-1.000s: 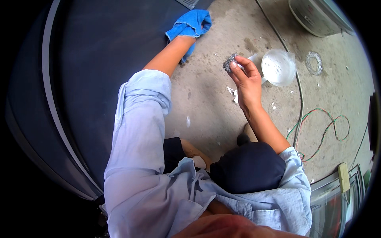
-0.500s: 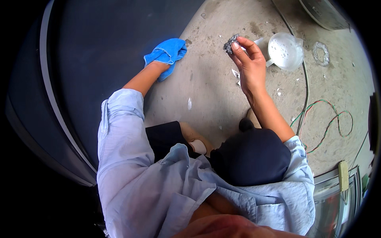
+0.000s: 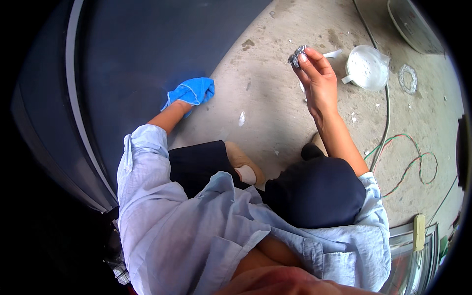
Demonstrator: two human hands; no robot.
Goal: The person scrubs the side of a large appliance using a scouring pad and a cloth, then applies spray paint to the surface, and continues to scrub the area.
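My left hand [image 3: 183, 106] presses a blue cloth [image 3: 195, 91] against the lower edge of a dark blue, smooth panel [image 3: 142, 44]. The cloth wraps over my fingers and hides most of them. Held up over the concrete floor, a crumpled piece of silvery foil-like material [image 3: 297, 57] is pinched between the thumb and fingers of my right hand [image 3: 320, 83]. Just right of that hand stands a translucent white plastic jug [image 3: 368, 68] with a spout and a handle, whitish spots inside it.
A grey cable [image 3: 386, 113] runs along the floor [image 3: 265, 98] past the jug. Farther right are a silvery ring [image 3: 407, 79], a large tub [image 3: 418, 29] and looped red-green wire [image 3: 418, 157]. White scraps lie scattered about. A framed glass pane [image 3: 408, 260] rests at lower right.
My left hand and the cloth have slid toward me along the panel. My right hand keeps its pinch on the silvery piece. The whole view has shifted slightly.
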